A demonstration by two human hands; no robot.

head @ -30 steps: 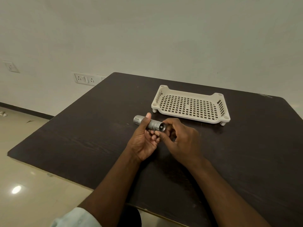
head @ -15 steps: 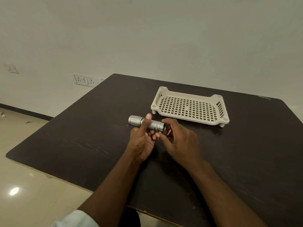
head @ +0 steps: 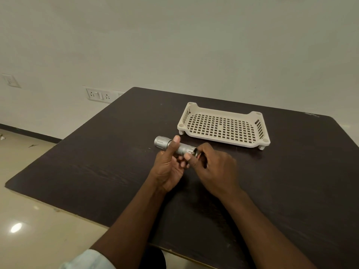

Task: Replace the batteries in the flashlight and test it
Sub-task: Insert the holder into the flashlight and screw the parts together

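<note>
Flashlight (head: 183,148): silver, cylindrical, held roughly level above the dark surface (head: 97,162), wider ribbed head end pointing left, open tail end pointing right. Gripped around the middle of the barrel.

Left hand (head: 169,167): curled about the flashlight barrel, thumb laid over the top, fingers (head: 183,164) wrapped beneath and pressed against the body.

Right hand (head: 215,167): set at the open tail end, thumb and forefinger drawn close together at the opening, pinching a small part there; too hidden to identify. Remaining fingers folded under.

Basket (head: 223,141): cream plastic, shallow, perforated grid floor, slotted sides, short feet at the corners. Stood on the surface just beyond the hands, apart from them.

Surface: dark brown wood grain, rounded corners, pushed against a pale wall (head: 194,45).

Wall outlets (head: 99,95): white plate to the left of the far corner of the surface; a second smaller plate (head: 9,80) farther left.

Floor (head: 38,220): glossy beige tile, bright light spot reflected at lower left.

Sleeve (head: 87,261): pale, seen at the bottom edge on the left arm.
</note>
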